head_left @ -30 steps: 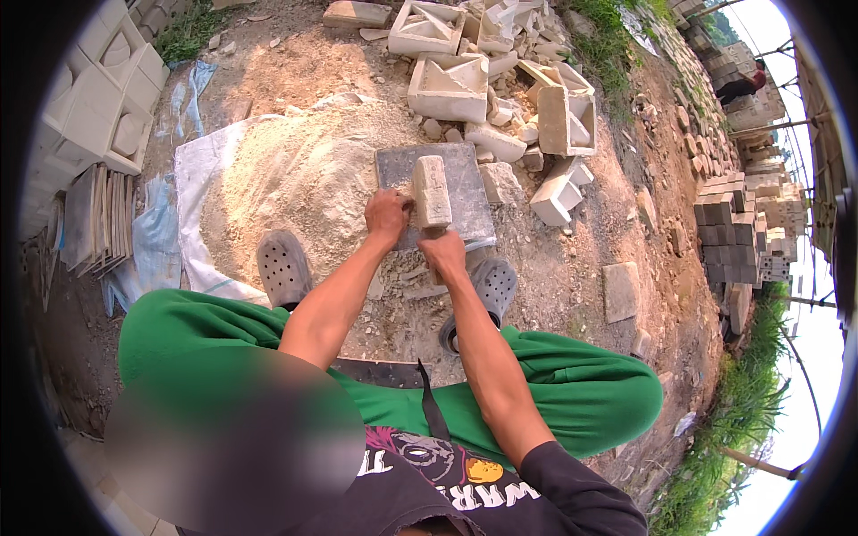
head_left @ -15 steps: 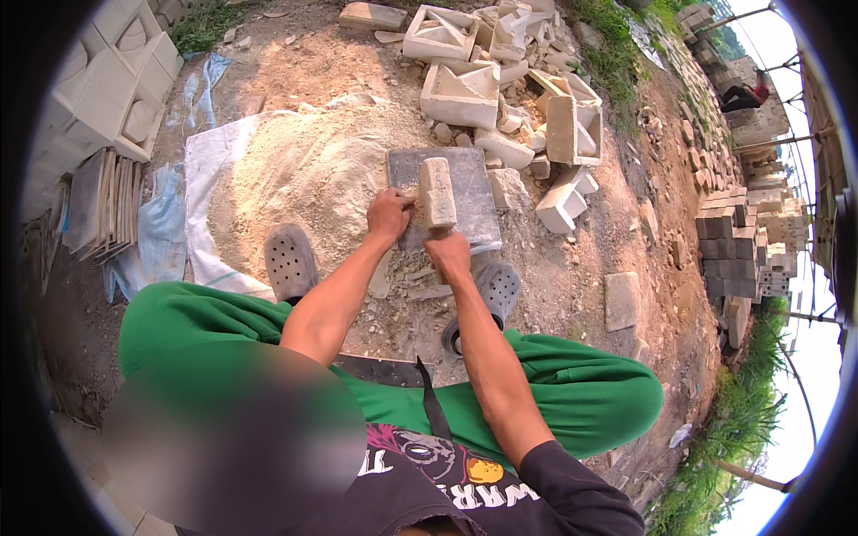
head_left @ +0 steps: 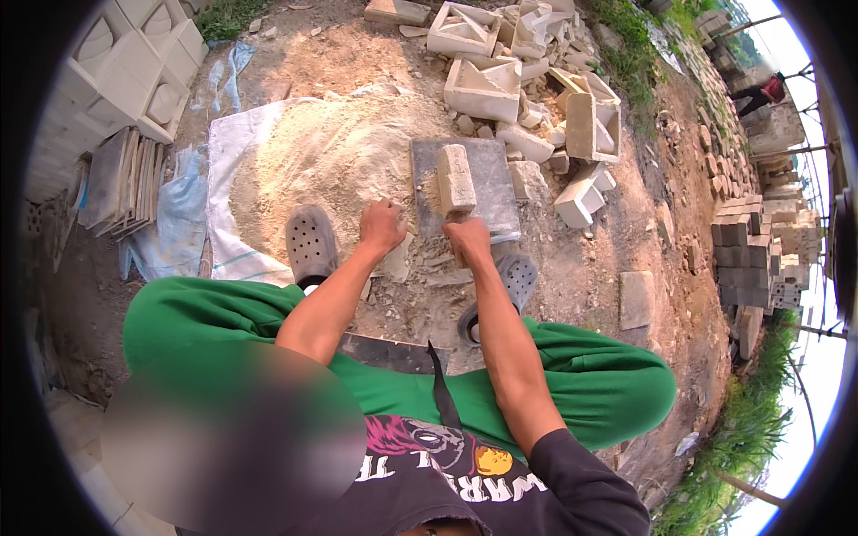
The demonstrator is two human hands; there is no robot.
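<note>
My right hand (head_left: 468, 239) is wrapped round the short handle of a mallet (head_left: 456, 179), whose block-shaped head is pale and dusty. The mallet head is over a dark grey square slab (head_left: 496, 192) on the ground between my feet; whether it touches the slab I cannot tell. Left of the slab, my left hand (head_left: 382, 225) is closed with fingers curled down at the edge of a heap of pale, sandy rubble (head_left: 331, 170). What those fingers hold, if anything, is hidden.
A white sheet (head_left: 234, 170) lies under the heap. Broken pale blocks (head_left: 483, 87) are piled beyond the slab to the right. My clogs (head_left: 310, 243) flank the work. Thin boards (head_left: 125, 183) lean at the left beside stacked pale blocks (head_left: 134, 67); grey bricks (head_left: 742, 250) stand far right.
My left hand has drawn back from the slab's left edge toward the heap's near side. The mallet remains over the slab in my right hand. The whole view has shifted slightly.
</note>
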